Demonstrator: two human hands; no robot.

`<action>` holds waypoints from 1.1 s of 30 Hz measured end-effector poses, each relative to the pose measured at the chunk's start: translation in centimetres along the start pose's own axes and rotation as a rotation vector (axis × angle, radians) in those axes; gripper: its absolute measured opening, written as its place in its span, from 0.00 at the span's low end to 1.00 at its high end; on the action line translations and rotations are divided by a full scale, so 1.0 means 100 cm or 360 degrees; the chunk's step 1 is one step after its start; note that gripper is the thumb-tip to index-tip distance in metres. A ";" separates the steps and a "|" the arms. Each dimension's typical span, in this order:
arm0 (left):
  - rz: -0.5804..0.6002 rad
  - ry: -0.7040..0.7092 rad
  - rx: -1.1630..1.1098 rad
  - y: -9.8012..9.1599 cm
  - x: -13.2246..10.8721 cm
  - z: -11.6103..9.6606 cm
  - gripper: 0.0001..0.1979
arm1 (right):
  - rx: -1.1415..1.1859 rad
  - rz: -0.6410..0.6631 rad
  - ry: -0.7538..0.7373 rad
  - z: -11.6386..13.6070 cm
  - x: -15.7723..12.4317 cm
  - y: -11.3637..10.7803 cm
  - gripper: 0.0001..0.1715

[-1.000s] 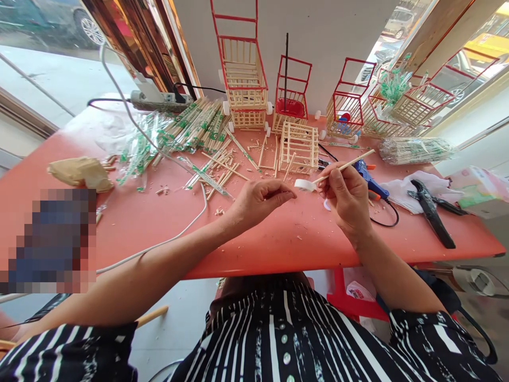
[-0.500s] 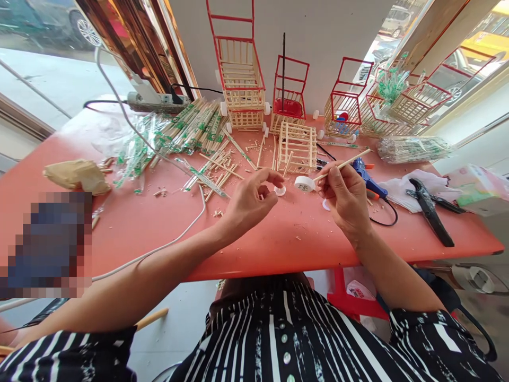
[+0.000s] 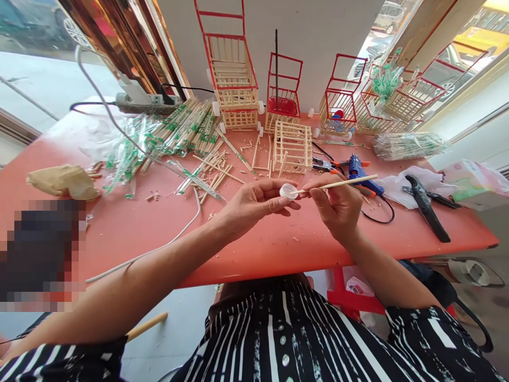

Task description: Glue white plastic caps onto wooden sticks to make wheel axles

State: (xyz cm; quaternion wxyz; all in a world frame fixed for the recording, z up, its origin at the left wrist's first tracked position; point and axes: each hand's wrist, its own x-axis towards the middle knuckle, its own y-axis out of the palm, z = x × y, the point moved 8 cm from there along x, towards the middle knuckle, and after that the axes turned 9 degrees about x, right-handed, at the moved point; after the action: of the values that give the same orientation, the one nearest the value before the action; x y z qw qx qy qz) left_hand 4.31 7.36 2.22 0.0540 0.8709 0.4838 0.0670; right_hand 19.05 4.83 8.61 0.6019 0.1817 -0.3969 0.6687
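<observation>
Pixelated patch [image 3: 42, 254] masks table's [image 3: 258, 249] left; left hand [image 3: 252, 204] half-hides white disc [image 3: 287, 191].

Left hand [image 3: 254, 204] now pinching cap [image 3: 288, 191] at stick [image 3: 342, 183].

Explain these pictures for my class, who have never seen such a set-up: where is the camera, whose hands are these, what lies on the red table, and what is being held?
There is no machine here. A person wears one camera on the head, so it looks down over a striped shirt at that person's own two hands. The left hand pinches a small white cap in its fingers. The right hand holds a thin wooden stick whose tip meets that cap. Below them is a red table. On it lie a heap of wrapped chopsticks, an unfinished wooden crate, a blue glue gun, pliers and a black tool. Along the back stand little carts built of sticks with red frames.
</observation>
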 end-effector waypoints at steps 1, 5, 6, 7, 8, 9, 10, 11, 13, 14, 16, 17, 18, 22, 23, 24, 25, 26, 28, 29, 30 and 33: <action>-0.0001 0.0020 0.0000 -0.001 0.001 0.001 0.21 | -0.0025 0.0017 -0.0036 0.002 0.000 0.000 0.10; -0.0003 0.0068 -0.0006 -0.002 0.002 0.003 0.22 | -0.0116 0.0075 -0.0146 0.010 0.001 0.002 0.08; -0.0005 0.0069 -0.0005 -0.003 0.003 0.004 0.22 | -0.0132 0.0093 -0.0167 0.011 0.002 0.002 0.08; -0.0008 0.0067 -0.0003 -0.003 0.003 0.004 0.23 | -0.0145 0.0111 -0.0186 0.013 0.002 0.003 0.08; -0.0008 0.0063 0.0001 -0.003 0.003 0.005 0.23 | -0.0153 0.0129 -0.0203 0.014 0.002 0.004 0.07; -0.0005 0.0059 0.0006 -0.004 0.003 0.005 0.22 | -0.0152 0.0142 -0.0219 0.015 0.002 0.004 0.07; 0.0002 0.0058 0.0010 -0.003 0.003 0.006 0.21 | -0.0148 0.0153 -0.0228 0.015 0.002 0.005 0.06; 0.0011 0.0063 0.0013 -0.003 0.004 0.006 0.21 | -0.0146 0.0160 -0.0233 0.015 0.002 0.005 0.06; 0.0022 0.0073 0.0034 -0.003 0.004 0.006 0.20 | -0.0151 0.0161 -0.0241 0.015 0.001 0.005 0.06; 0.0023 0.0074 0.0052 -0.003 0.004 0.007 0.21 | -0.0161 0.0158 -0.0242 0.015 0.001 0.005 0.06; 0.0024 0.0072 0.0088 -0.004 0.005 0.008 0.22 | -0.0177 0.0157 -0.0245 0.014 0.001 0.006 0.06; 0.0026 0.0073 0.0101 -0.004 0.005 0.008 0.22 | -0.0173 0.0158 -0.0248 0.013 0.001 0.006 0.06; 0.0029 0.0077 0.0106 -0.004 0.005 0.009 0.22 | -0.0161 0.0160 -0.0254 0.013 0.001 0.006 0.06; 0.0048 0.0108 0.0069 -0.003 0.006 0.008 0.21 | -0.0116 0.0160 -0.0285 0.014 0.000 0.006 0.05; 0.0055 0.0111 0.0055 -0.003 0.006 0.008 0.21 | -0.0121 0.0160 -0.0286 0.014 0.000 0.006 0.05; 0.0060 0.0111 0.0045 -0.003 0.006 0.008 0.21 | -0.0130 0.0164 -0.0288 0.013 0.000 0.006 0.05; 0.0064 0.0104 0.0041 -0.003 0.006 0.008 0.21 | -0.0140 0.0168 -0.0289 0.013 0.000 0.007 0.05; 0.0063 0.0093 0.0043 -0.003 0.006 0.009 0.22 | -0.0146 0.0174 -0.0299 0.014 0.000 0.007 0.05; 0.0056 0.0072 0.0048 -0.004 0.007 0.009 0.22 | -0.0146 0.0183 -0.0327 0.015 0.000 0.008 0.05; 0.0054 0.0066 0.0047 -0.004 0.007 0.009 0.22 | -0.0144 0.0186 -0.0334 0.016 -0.001 0.008 0.05; 0.0055 0.0065 0.0045 -0.004 0.008 0.009 0.22 | -0.0142 0.0185 -0.0341 0.016 -0.001 0.008 0.05; 0.0063 0.0064 0.0047 -0.004 0.008 0.010 0.22 | -0.0152 0.0174 -0.0330 0.016 -0.001 0.008 0.04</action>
State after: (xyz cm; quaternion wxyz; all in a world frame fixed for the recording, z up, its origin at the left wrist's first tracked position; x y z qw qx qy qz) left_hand 4.54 8.27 1.26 0.0302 0.8795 0.4685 0.0785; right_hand 17.97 3.63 9.30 0.5281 0.1991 -0.4978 0.6586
